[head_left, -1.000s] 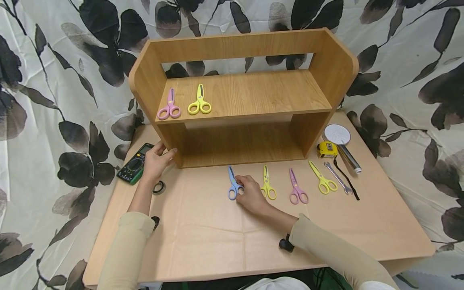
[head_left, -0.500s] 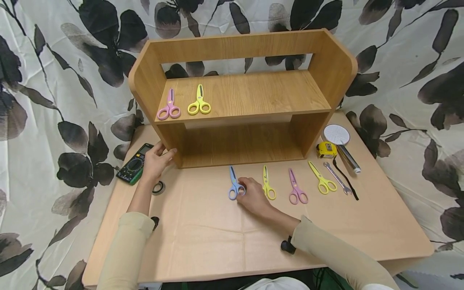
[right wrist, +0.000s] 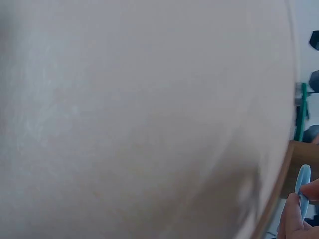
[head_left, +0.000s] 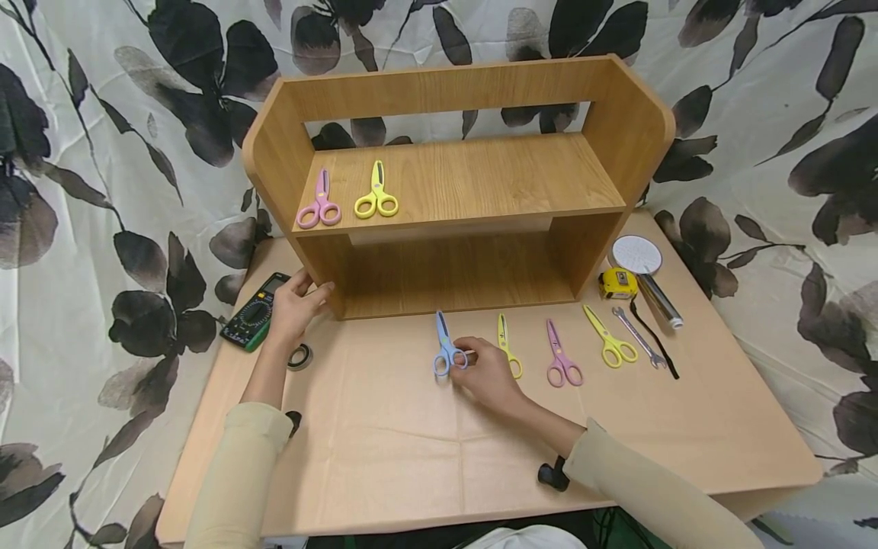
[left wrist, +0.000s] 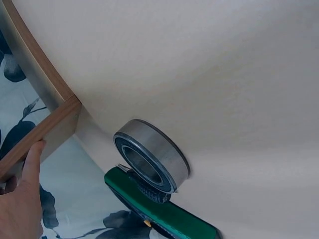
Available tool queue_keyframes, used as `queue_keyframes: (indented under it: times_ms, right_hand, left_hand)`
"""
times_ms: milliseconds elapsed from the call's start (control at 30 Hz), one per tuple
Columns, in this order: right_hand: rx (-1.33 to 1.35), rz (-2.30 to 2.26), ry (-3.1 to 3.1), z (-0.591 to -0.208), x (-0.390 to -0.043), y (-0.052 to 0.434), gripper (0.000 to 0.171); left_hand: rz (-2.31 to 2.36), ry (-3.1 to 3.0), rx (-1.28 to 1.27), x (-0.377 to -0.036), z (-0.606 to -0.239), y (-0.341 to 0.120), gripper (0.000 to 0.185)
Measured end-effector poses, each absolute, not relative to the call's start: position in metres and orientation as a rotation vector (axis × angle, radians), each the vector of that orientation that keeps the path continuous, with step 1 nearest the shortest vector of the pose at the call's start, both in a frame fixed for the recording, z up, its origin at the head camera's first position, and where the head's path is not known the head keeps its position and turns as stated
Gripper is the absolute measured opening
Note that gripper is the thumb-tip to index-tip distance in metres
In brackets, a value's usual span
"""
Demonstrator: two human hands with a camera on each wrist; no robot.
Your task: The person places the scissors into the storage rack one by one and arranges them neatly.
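My right hand (head_left: 488, 372) pinches the blue scissors (head_left: 444, 345) by one handle loop, blades pointing toward the shelf, with a shadow beneath them. In the right wrist view, the thumb and a finger hold the light blue loop (right wrist: 302, 185) edge-on. My left hand (head_left: 296, 306) grips the lower front edge of the left side panel of the wooden shelf (head_left: 439, 274). One digit of that hand lies across the panel edge in the left wrist view. On the upper board lie pink scissors (head_left: 319, 201) and yellow scissors (head_left: 376, 192).
Right of my right hand lie yellow scissors (head_left: 504, 343), purple-pink scissors (head_left: 562, 355), more yellow scissors (head_left: 610, 340), a wrench (head_left: 639, 337), a thin black tool (head_left: 655, 339), a tape measure (head_left: 618, 284) and a round-headed tool (head_left: 638, 255). A multimeter (head_left: 255, 311) and metal bearing (left wrist: 152, 154) sit left.
My right hand has drawn slightly right and raised the blue scissors a little, their blades turning more toward the shelf. My left hand stays on the panel.
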State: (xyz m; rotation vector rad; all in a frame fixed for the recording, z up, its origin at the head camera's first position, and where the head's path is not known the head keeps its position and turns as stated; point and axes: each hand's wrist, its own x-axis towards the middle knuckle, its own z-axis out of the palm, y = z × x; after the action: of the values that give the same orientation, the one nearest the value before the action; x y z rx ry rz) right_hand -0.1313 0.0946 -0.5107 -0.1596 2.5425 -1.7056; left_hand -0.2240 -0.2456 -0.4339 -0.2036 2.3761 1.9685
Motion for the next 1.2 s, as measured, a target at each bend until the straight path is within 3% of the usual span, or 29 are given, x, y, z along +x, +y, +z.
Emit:
queue_keyframes:
  times_ms: [333, 667, 1200]
  right_hand:
    - [-0.274, -1.765, 2.542, -0.456, -0.115, 0.098, 0.041]
    - [-0.407, -1.872, 2.471, -0.394, -0.114, 0.097, 0.042]
    - [-0.511, -1.869, 2.659, -0.322, -0.172, 0.093, 0.038]
  left_hand:
    - [1.963, 2.428, -0.188, -0.235, -0.457, -0.254, 0.068]
    - [1.986, 2.390, -0.196, -0.235, -0.454, -0.254, 0.071]
    - [1.978, 2.408, -0.195, -0.234, -0.456, -0.254, 0.070]
